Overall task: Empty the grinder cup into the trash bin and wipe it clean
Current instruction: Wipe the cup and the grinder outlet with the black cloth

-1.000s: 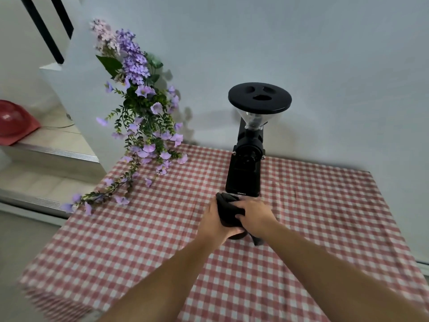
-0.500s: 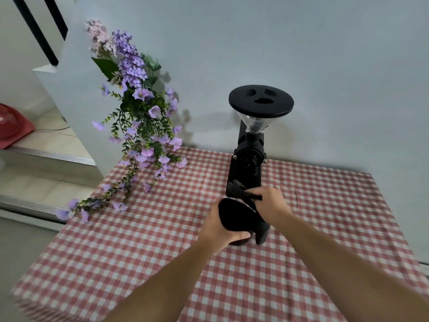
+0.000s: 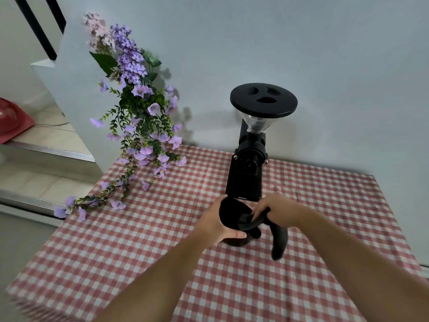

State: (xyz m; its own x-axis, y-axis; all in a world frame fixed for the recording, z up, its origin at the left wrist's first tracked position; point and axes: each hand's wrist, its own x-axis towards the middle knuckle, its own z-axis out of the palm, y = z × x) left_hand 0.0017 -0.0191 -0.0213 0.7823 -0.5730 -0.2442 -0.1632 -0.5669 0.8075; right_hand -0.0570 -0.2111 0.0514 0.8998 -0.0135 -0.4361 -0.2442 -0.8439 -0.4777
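Note:
My left hand [image 3: 217,225] grips the black grinder cup [image 3: 231,213] from the left, holding it just above the checked tablecloth with its mouth tilted toward me. My right hand [image 3: 278,209] pinches a dark grey cloth [image 3: 277,238]. One end of the cloth is pushed into the cup's mouth and the other end hangs down to the right. The black coffee grinder [image 3: 246,180] stands right behind both hands. No trash bin is in view.
A spray of purple artificial flowers [image 3: 137,126] leans over the table's [image 3: 139,240] back left corner. A white wall stands close behind the grinder. Steps with a red object [image 3: 11,122] lie beyond the table's left edge.
My right hand has dropped from the cup's far rim and pushed the cloth into the cup's mouth. The cloth's free end has swung down to the right. My left hand keeps its grip.

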